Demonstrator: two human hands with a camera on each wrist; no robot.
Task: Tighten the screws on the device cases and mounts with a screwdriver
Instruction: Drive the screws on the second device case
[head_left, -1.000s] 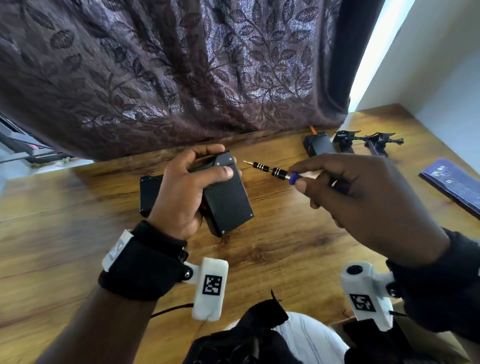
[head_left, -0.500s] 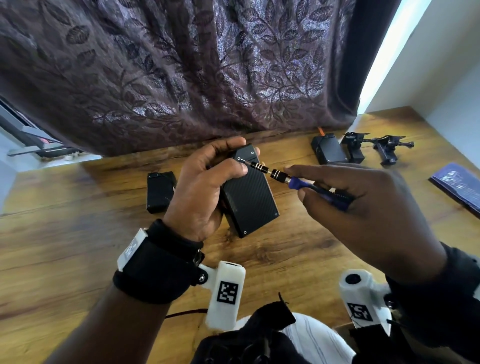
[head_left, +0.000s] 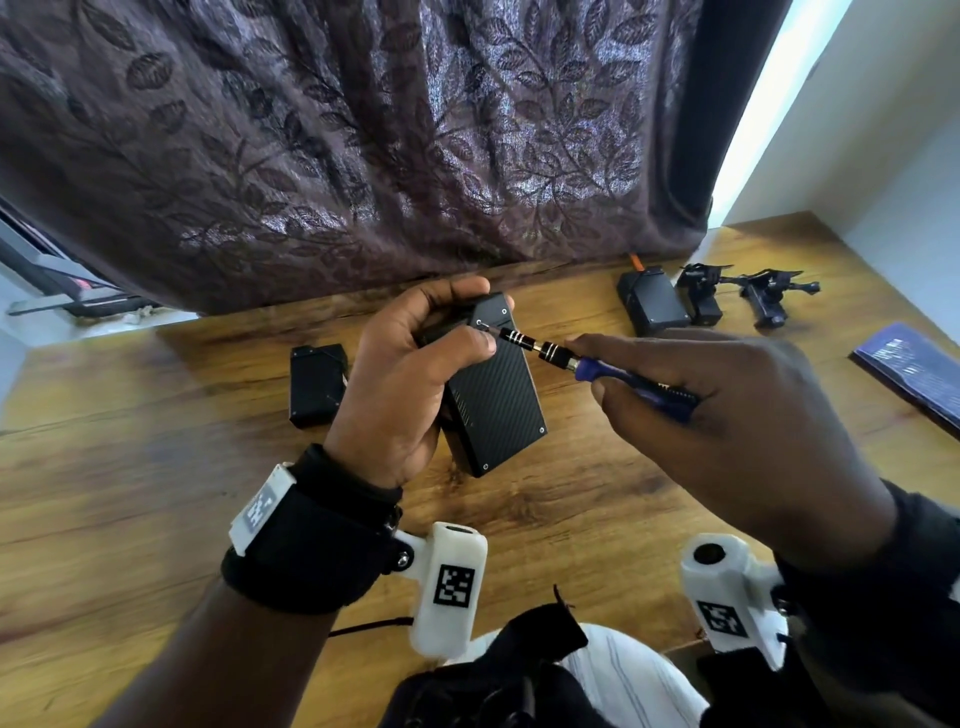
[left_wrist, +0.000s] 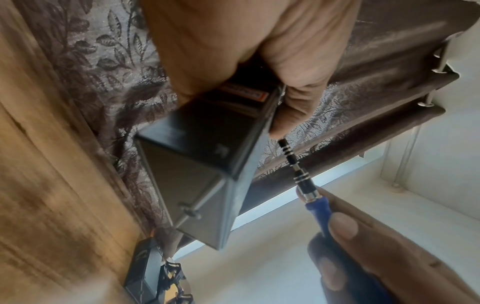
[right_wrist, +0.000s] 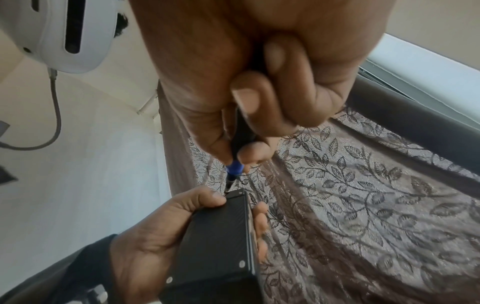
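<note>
One black case (head_left: 493, 395) is gripped in the left hand (head_left: 400, 384), while a blue screwdriver (head_left: 613, 371), pinched by the right hand (head_left: 727, 415), is set against its corner screw (head_left: 479, 323).

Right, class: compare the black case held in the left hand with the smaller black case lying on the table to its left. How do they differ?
The held case is gripped in the left hand above the wooden table; the small case lies flat on it, untouched. The held case looks larger. The screwdriver in the right hand meets a corner screw of the held case; no tool touches the small case. Both are black and boxy.
</note>
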